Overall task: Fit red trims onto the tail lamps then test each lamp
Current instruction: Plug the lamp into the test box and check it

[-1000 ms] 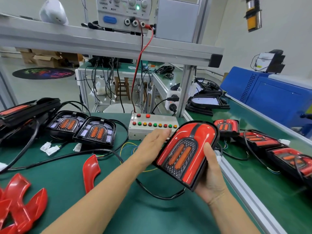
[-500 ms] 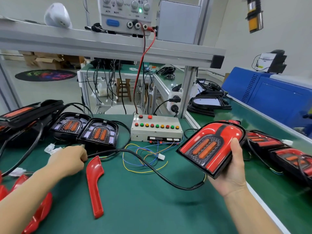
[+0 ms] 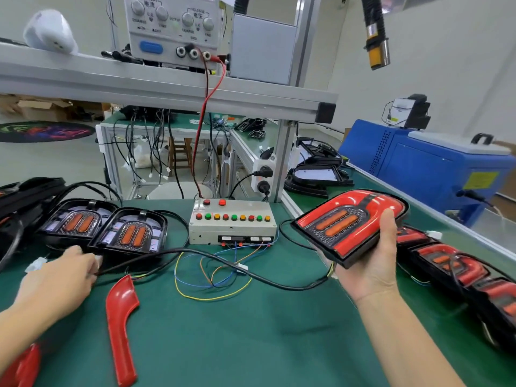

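The green bench mat [image 3: 223, 344] in front of me is strewn with lamps, wires and loose red parts, with a power supply [image 3: 173, 26] on the shelf above. My right hand [image 3: 371, 263] grasps a tail lamp [image 3: 351, 222] from beneath, thumb up over its far edge, holding it tilted above the mat's right side; its red trim already sits in place around the orange centre. Its black cable [image 3: 223, 263] runs across the mat toward my left hand [image 3: 64, 275], which is down by the cable's end just in front of the bare lamps; its fingers look curled there, but blur keeps me from telling whether they have the plug. The button box [image 3: 233, 222] sits at the back of the mat with its thin coloured wires [image 3: 212, 277] trailing forward. I judge this lamp fitted and not yet tested. On my right lies a row of trimmed lamps [image 3: 446, 261], seemingly finished. On my left, two bare lamps [image 3: 131, 233] wait without trims, and a loose red trim [image 3: 120, 325] lies near me, so fitting and testing both remain.
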